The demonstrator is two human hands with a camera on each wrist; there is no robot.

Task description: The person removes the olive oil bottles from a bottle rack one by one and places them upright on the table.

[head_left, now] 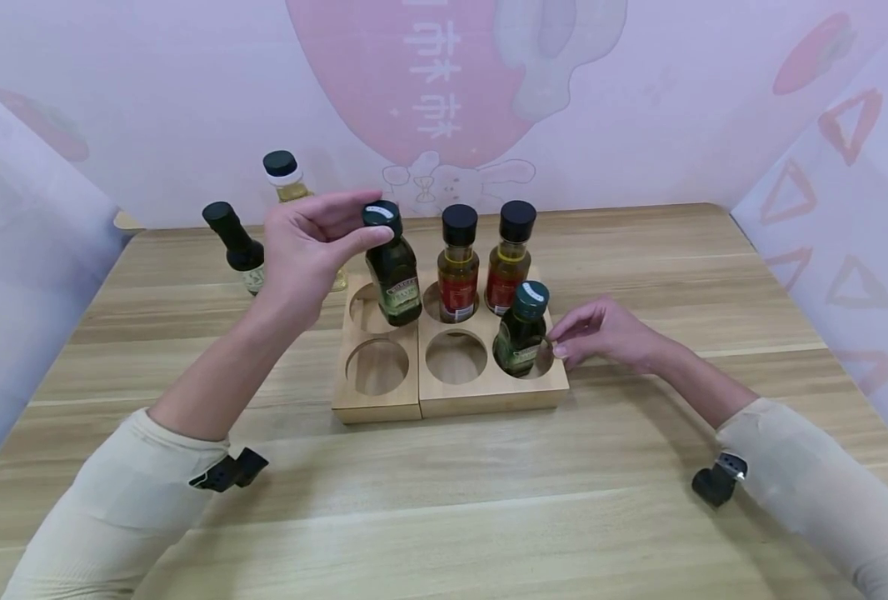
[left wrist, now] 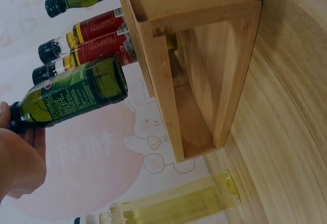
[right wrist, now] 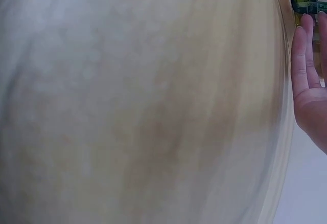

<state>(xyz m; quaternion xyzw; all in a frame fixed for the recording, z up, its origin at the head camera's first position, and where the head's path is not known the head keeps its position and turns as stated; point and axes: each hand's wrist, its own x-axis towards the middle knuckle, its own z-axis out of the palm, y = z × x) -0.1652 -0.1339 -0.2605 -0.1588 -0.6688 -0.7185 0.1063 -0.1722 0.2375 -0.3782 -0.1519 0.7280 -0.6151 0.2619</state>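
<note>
My left hand (head_left: 305,250) pinches a small dark green glass bottle (head_left: 395,287) by its green cap, thumb and fingers on either side. In the left wrist view the bottle's base hangs apart from the wooden rack (left wrist: 163,24). In the head view the bottle overlaps the rear left holes. A similar green bottle (head_left: 521,337) stands in the front right hole. Beside it, my right hand (head_left: 609,337) touches the rack's right edge with its fingertips. The right wrist view catches the fingers (right wrist: 300,55) fairly straight against the rack's end.
Two red-labelled bottles with black caps, one (head_left: 458,267) left of the other (head_left: 509,262), stand in the rear holes. Behind my left hand are a dark bottle (head_left: 236,242) and a clear bottle of yellow liquid (left wrist: 179,203). A printed backdrop (head_left: 676,108) rises along the table's back.
</note>
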